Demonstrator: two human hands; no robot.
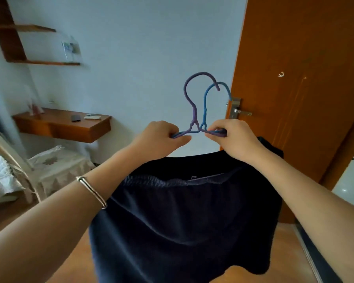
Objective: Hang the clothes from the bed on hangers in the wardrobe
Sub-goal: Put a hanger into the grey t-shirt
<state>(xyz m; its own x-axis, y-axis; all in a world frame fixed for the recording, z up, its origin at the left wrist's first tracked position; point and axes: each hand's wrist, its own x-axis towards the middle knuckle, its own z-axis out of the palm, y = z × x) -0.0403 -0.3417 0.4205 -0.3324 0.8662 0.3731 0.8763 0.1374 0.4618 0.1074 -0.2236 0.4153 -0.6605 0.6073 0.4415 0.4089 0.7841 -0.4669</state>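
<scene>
Dark garment (pixel 184 217) hangs below two hangers; your left hand (pixel 159 137) and right hand (pixel 233 139) pinch both hangers' shoulders: separate purple hanger (pixel 189 99) from blue hanger (pixel 207 101) before hanging

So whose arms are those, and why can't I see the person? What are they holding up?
The camera sits on the person's head and looks forward and down, so you see only their two arms reaching out, as if they were your own. There is just this one picture.

The left hand and the right hand pinch two hangers together, a purple hanger and a blue hanger, hooks pointing up. A dark blue garment hangs below the hands. On the left arm is a silver bracelet.

Behind them is a wooden door. At the left, a wall shelf holds small things, and the bed's edge shows.
</scene>
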